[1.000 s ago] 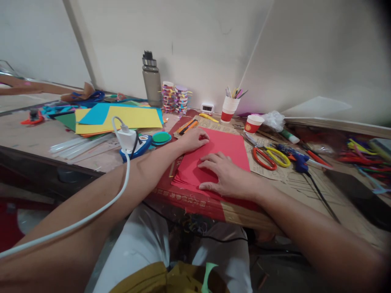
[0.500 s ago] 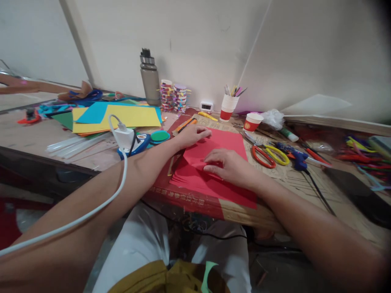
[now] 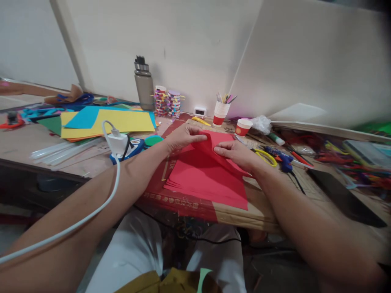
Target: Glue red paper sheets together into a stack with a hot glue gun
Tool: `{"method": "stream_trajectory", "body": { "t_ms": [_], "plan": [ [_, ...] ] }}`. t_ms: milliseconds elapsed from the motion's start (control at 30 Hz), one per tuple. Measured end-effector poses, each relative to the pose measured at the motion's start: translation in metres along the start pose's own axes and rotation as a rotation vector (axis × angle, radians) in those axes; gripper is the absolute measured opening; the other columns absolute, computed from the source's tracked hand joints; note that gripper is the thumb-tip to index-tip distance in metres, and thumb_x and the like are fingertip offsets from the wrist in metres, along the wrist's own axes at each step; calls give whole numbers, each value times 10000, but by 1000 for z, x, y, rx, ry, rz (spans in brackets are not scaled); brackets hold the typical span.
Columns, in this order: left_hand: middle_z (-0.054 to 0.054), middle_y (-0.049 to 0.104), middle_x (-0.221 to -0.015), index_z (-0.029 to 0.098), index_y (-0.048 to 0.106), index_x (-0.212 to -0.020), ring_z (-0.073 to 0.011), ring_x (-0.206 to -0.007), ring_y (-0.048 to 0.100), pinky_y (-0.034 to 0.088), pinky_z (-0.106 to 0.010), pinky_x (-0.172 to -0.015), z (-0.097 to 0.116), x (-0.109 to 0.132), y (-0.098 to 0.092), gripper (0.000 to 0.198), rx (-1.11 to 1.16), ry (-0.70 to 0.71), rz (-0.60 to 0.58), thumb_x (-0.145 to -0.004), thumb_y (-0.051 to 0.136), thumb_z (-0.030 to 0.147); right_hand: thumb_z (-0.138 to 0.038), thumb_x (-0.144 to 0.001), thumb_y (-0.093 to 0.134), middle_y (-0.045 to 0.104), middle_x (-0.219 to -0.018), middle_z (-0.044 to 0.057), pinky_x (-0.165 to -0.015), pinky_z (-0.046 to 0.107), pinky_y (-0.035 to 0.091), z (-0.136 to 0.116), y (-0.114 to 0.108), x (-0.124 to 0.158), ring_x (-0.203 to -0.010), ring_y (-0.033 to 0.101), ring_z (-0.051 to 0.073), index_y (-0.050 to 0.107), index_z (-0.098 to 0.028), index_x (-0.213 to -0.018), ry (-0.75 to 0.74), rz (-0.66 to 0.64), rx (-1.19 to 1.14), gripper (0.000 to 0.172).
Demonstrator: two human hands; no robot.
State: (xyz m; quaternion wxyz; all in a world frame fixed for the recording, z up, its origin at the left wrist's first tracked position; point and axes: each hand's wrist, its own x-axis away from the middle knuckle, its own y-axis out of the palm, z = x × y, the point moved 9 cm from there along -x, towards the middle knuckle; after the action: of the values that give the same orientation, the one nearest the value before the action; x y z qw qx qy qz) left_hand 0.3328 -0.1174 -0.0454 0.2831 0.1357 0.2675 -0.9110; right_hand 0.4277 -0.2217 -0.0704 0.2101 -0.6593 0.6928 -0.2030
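A stack of red paper sheets [image 3: 201, 175] lies on the table in front of me, its near edges slightly fanned. Above its far half, a red sheet [image 3: 218, 152] is lifted and curves between my hands. My left hand [image 3: 186, 136] pinches this sheet at its far left, thumb on the near side. On the right, my right hand [image 3: 234, 152] grips the same sheet between thumb and fingers. The fingertips behind the sheet are hidden.
Yellow-handled scissors [image 3: 265, 157], a blue glue gun [image 3: 285, 162] and a black phone-like slab [image 3: 345, 197] lie right. Paper cups [image 3: 243, 127] stand behind. Left are coloured papers [image 3: 122, 121], a power strip [image 3: 130, 150] and a bottle [image 3: 143, 87]. A white cable [image 3: 114, 191] crosses my left arm.
Both hands, which rested open on the red paper, have closed on a sheet and raised it off the stack. My right hand has moved farther from me. The view has shifted slightly.
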Motion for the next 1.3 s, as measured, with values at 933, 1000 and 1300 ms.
{"method": "stream_trajectory", "body": {
  "t_ms": [933,1000,1300],
  "plan": [
    [-66,705,-959,185,665,-965,-211,-969,642,506,-364,-836,1,-2,-52,441,321,79,373,-781,612,582,-463,-782,633,724,-829,49,-733,378,502,-37,-91,41,-794,655,248,739,-234,-835,-355,797,325,258],
    [-74,703,-913,173,657,-913,-217,-938,651,507,-377,-834,1,-1,-50,456,328,72,325,-779,593,604,-477,-758,650,716,-789,46,-689,357,509,-34,-89,37,-761,655,237,737,-210,-824,-348,712,202,289],
    [-23,615,-516,131,590,-648,-196,-601,655,525,-364,-702,-5,5,-16,384,568,-81,-87,-713,677,499,-434,-591,799,728,-920,27,-851,363,518,11,-24,16,-929,649,237,717,-213,-987,-3,-279,-5,461]
  ]
}}
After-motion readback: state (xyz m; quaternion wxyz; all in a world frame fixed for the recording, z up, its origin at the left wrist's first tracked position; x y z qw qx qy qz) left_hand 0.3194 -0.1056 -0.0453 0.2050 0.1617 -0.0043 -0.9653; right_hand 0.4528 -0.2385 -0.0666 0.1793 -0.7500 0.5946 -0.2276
